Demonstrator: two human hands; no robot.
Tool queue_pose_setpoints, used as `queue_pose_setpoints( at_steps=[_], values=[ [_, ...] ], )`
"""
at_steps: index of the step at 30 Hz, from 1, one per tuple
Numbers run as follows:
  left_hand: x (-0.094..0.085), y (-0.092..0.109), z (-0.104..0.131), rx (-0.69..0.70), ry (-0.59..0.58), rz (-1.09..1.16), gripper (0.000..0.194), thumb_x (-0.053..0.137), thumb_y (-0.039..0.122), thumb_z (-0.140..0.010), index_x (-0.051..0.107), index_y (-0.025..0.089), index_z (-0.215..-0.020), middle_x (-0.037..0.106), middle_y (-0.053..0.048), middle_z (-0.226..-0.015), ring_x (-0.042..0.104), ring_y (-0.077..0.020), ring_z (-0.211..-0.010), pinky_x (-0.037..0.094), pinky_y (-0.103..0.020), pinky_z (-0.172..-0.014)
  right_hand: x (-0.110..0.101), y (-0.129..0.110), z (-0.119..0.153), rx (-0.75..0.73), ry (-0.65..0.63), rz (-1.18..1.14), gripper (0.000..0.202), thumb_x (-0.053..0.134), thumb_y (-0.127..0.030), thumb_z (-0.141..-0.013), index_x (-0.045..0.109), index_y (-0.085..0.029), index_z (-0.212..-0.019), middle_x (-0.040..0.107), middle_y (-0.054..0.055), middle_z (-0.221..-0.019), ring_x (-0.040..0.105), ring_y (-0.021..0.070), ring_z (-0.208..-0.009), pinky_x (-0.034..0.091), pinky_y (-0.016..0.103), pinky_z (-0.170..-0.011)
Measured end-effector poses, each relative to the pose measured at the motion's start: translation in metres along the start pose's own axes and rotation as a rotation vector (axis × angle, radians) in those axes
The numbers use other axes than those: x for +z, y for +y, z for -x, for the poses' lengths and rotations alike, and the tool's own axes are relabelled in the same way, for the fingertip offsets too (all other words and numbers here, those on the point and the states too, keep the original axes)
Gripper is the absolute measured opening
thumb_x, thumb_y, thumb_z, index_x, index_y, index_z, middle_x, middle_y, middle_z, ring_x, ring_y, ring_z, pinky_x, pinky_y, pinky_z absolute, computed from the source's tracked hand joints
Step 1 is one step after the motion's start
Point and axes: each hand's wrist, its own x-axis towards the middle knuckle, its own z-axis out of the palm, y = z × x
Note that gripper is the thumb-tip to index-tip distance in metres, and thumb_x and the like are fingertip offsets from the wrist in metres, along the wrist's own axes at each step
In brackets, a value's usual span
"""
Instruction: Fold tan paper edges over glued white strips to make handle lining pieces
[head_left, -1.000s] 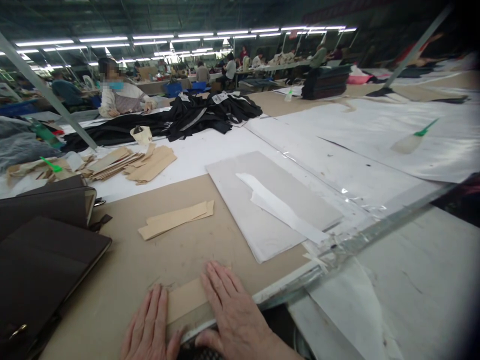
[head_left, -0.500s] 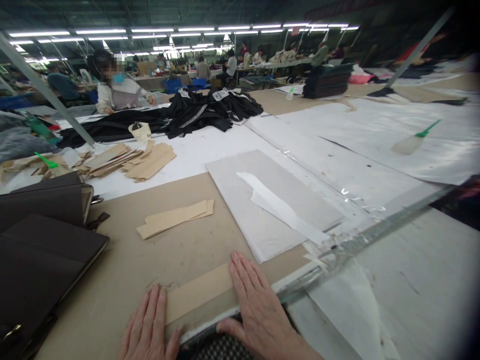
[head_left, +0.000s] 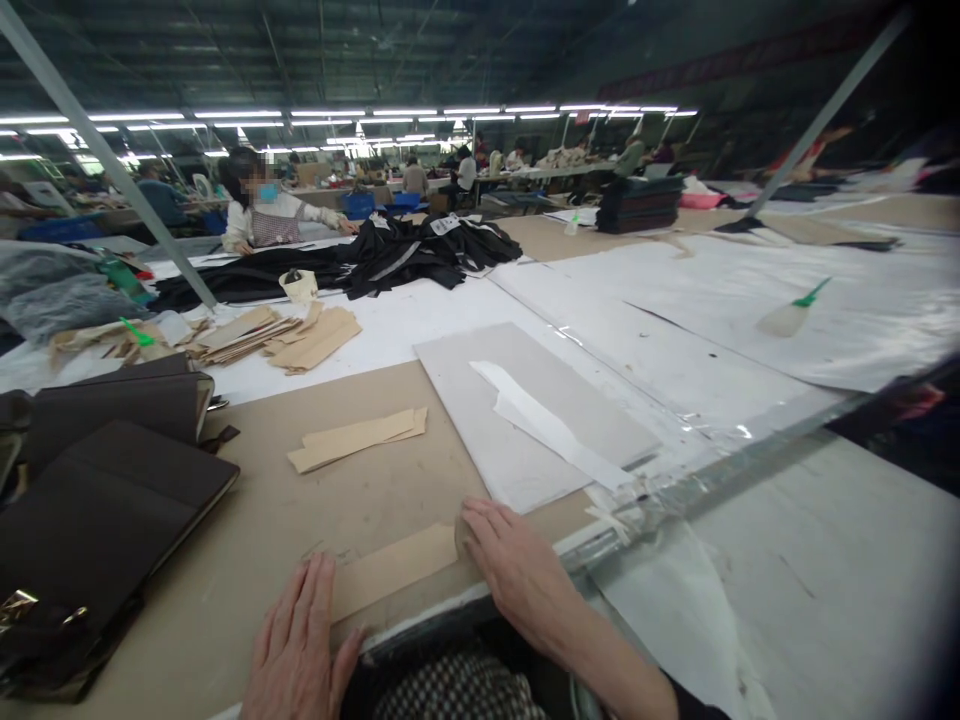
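A tan strip [head_left: 397, 570] lies on the brown board [head_left: 375, 500] at the table's front edge. Flat on the strip's left end rests my left hand [head_left: 296, 635], its fingers stretched out and the thumb apart. My right hand [head_left: 514, 560] is at the strip's right end, with its fingers bent and close together; what lies under the fingertips is partly hidden, and a small curled brown edge shows beside them. Farther back on the board are two overlapping tan strips [head_left: 360, 438]. To the right, a white strip [head_left: 547, 425] lies across a grey-white sheet [head_left: 450, 380].
Dark brown covers [head_left: 120, 500] lie at the left. Behind them are stacked tan pieces [head_left: 315, 340], a bottle with a green tip [head_left: 142, 340] and black fabric strips [head_left: 412, 250]. A person [head_left: 262, 215] sits across the table. Metal poles rise at both sides.
My right hand has gone from lying flat to bent fingers at the strip's right end. My left hand stays flat. The camera view has tilted up and shifted slightly.
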Motion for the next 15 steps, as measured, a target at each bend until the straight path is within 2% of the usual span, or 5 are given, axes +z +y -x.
queue_pose_setpoints(
  at_steps=[3, 7, 11, 15],
  values=[
    [-0.004, -0.009, -0.006, 0.063, 0.020, 0.033, 0.059, 0.036, 0.041, -0.105, 0.027, 0.016, -0.158, 0.063, -0.013, -0.138, 0.056, -0.0260, -0.127, 0.039, -0.041, -0.105, -0.008, 0.001, -0.014, 0.080, -0.047, -0.084, 0.026, 0.054, -0.006, -0.097, 0.064, -0.017, -0.118, 0.065, 0.010, -0.112, 0.060, 0.0269, -0.108, 0.052, 0.042, -0.095],
    [-0.009, -0.027, -0.009, 0.050, 0.030, 0.041, 0.041, 0.040, 0.036, -0.104, 0.053, 0.021, -0.139, 0.067, -0.010, -0.133, 0.061, -0.0236, -0.121, 0.035, -0.043, -0.109, -0.007, 0.001, -0.026, 0.118, -0.062, -0.159, 0.017, 0.061, -0.012, -0.096, 0.068, -0.019, -0.110, 0.062, 0.007, -0.109, 0.058, 0.0247, -0.104, 0.050, 0.036, -0.090],
    [-0.007, -0.049, -0.003, -0.070, -0.142, 0.061, 0.036, 0.049, 0.040, -0.099, 0.064, 0.026, -0.127, 0.064, -0.007, -0.138, 0.060, -0.0263, -0.122, 0.044, -0.044, -0.101, -0.002, 0.003, -0.031, 0.149, -0.053, -0.213, 0.011, 0.066, -0.012, -0.092, 0.069, -0.019, -0.101, 0.061, 0.006, -0.107, 0.057, 0.0235, -0.103, 0.048, 0.033, -0.088],
    [-0.013, -0.061, -0.004, -0.238, -0.279, 0.251, 0.038, 0.051, 0.046, -0.096, 0.068, 0.023, -0.121, 0.065, -0.009, -0.133, 0.060, -0.0278, -0.120, 0.048, -0.046, -0.103, -0.004, 0.005, -0.033, 0.185, -0.055, -0.302, 0.008, 0.067, -0.011, -0.088, 0.066, -0.019, -0.089, 0.062, 0.004, -0.101, 0.058, 0.0232, -0.100, 0.045, 0.032, -0.083]
  ],
)
